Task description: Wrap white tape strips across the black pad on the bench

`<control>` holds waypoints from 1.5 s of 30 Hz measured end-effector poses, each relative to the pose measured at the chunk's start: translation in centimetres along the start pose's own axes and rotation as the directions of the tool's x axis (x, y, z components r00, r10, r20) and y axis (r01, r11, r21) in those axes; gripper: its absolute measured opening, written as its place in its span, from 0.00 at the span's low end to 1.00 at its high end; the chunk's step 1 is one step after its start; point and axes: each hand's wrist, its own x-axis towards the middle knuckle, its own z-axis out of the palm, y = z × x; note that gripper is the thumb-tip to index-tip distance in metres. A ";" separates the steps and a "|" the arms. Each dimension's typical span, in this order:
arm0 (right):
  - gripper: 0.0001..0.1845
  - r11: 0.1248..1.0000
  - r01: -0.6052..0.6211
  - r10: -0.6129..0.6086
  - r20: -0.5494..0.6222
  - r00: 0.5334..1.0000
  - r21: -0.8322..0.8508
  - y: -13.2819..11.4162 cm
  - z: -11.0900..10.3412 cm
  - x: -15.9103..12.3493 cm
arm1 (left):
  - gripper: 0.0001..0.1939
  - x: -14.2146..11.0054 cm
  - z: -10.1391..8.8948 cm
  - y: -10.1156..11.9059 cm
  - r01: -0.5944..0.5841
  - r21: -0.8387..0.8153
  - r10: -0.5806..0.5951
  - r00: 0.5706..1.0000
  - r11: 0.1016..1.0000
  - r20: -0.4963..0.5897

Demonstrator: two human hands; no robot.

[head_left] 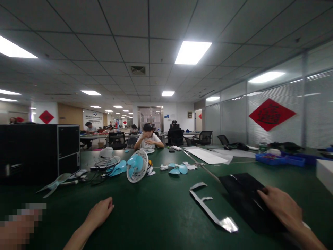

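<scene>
Green tabletop (156, 215), toward its near edge: I read left hand (102, 210) curled closed, right hand (282, 205) gripping one black sheet (243, 198); one pale strip (208, 209) lies between.

Blk sheet (243, 199), angled, R side

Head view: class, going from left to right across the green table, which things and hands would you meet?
Black computer tower, left hand, upright white fan, loose blue fan blade, pale strip, right hand, white box.
</scene>
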 end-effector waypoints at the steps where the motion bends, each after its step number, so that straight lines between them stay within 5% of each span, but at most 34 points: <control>1: 0.21 1.000 0.005 -0.006 -0.043 0.999 -0.007 -0.1 -0.4 0.0 | 0.12 -0.1 -0.1 0.1 0.001 0.000 -0.001 1.000 1.000 -0.002; 7: 0.25 0.990 0.144 -0.142 -0.172 0.975 0.000 -3.9 -2.1 -0.6 | 0.11 -0.4 -0.5 0.8 0.031 0.006 -0.031 1.000 1.000 0.004; 12: 0.21 0.893 0.383 -0.381 -0.053 0.923 0.237 -11.8 -1.3 -2.4 | 0.10 -0.7 -0.9 1.4 0.027 0.052 -0.026 1.000 0.998 -0.011; 16: 0.16 0.729 0.576 -0.636 0.053 0.770 0.370 -19.5 1.1 -6.2 | 0.11 -0.8 -0.9 1.2 0.016 0.057 -0.016 1.000 0.998 0.002; 21: 0.11 0.578 0.683 -0.804 0.171 0.570 0.446 -27.1 4.9 -11.6 | 0.10 -0.9 -1.2 1.0 -0.003 0.023 0.002 0.999 1.000 0.039; 29: 0.16 0.430 0.738 -0.902 0.228 0.366 0.520 -32.2 7.0 -15.5 | 0.09 -2.2 -2.4 3.9 -0.045 -0.027 0.045 0.999 0.999 -0.009; 34: 0.16 0.401 0.722 -0.916 0.225 0.334 0.564 -32.8 7.9 -16.2 | 0.15 -2.4 -2.0 5.7 -0.169 -0.156 0.171 0.985 0.973 -0.004; 38: 0.16 0.423 0.721 -0.905 0.223 0.361 0.549 -32.8 8.7 -16.6 | 0.24 -2.8 -1.8 6.6 -0.237 -0.294 0.258 0.965 0.926 0.036; 45: 0.17 0.436 0.661 -0.893 0.199 0.404 0.611 -32.1 7.1 -17.0 | 0.38 -3.6 -2.1 7.1 -0.283 -0.274 0.334 0.929 0.919 0.162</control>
